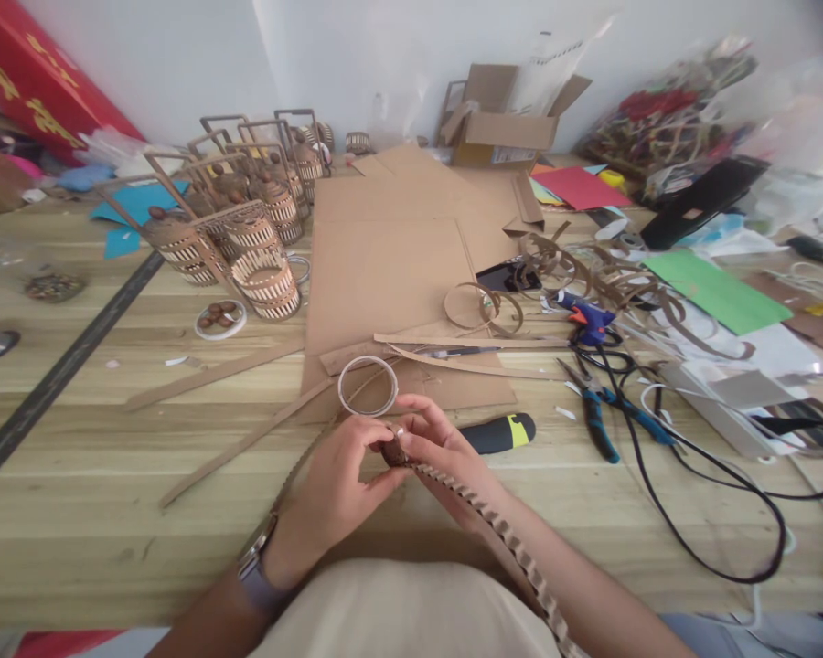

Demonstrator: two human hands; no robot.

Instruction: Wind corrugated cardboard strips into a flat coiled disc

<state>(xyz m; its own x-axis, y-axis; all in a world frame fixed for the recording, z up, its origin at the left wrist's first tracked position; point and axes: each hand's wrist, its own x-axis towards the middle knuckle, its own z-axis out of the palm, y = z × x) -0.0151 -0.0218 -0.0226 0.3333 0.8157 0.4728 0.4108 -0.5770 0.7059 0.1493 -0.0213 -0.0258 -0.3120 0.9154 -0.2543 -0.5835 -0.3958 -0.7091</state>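
A small, dark-brown roundish piece [393, 448] is pinched between my two hands near the table's front edge. My left hand [333, 480] grips its left side with thumb and fingertips. On its right side, my right hand [443, 448] holds it between thumb and fingers. From this piece a corrugated cardboard strip [497, 525] runs back over my right forearm; whether it is wound into the piece, I cannot tell. Just beyond my fingertips lies a pale ring [344, 388]. A black utility knife with a yellow-green end [500, 433] rests beside my right hand.
Cardboard sheets [384, 265] and cut strips [247, 448] cover the middle. Small slatted baskets with handles [267, 274] stand left, near a dish of brown balls [220, 335]. To the right are pliers [596, 420], a glue gun [590, 322], looped black cables [692, 567] and coiled strips.
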